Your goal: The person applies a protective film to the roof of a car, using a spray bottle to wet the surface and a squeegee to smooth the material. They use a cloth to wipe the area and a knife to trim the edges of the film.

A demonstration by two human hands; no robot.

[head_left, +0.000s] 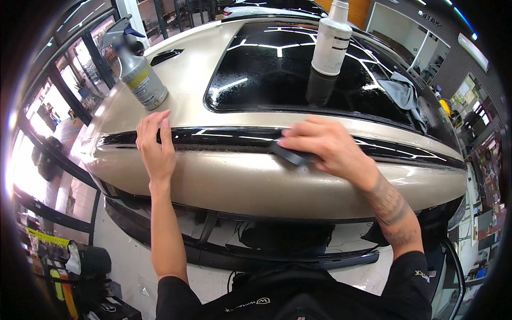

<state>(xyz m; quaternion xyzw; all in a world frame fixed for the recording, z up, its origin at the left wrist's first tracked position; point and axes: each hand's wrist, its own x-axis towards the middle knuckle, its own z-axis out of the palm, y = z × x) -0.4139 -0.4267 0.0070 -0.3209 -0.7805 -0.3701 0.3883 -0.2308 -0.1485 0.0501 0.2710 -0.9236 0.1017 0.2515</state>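
Observation:
My right hand (pixel 325 144) grips a small black squeegee (pixel 292 158) on the glossy black strip (pixel 208 136) across the champagne car body (pixel 250 178); it is slightly blurred. Left of it, my left hand (pixel 156 144) is open, fingers bent and apart at the strip's upper edge, holding nothing. A grey spray bottle (pixel 141 80) stands on the bodywork just beyond my left hand. A white bottle (pixel 329 48) stands on the dark, wet glass (pixel 256 74). A crumpled grey cloth (pixel 400 96) lies at the glass's right side.
A tool cart (pixel 98 306) with coloured handles stands at the lower left beside a black bin (pixel 93 261). Glass doors (pixel 80 64) line the left side. Another car (pixel 272 10) is behind this one. A black hose (pixel 456 272) runs down at the lower right.

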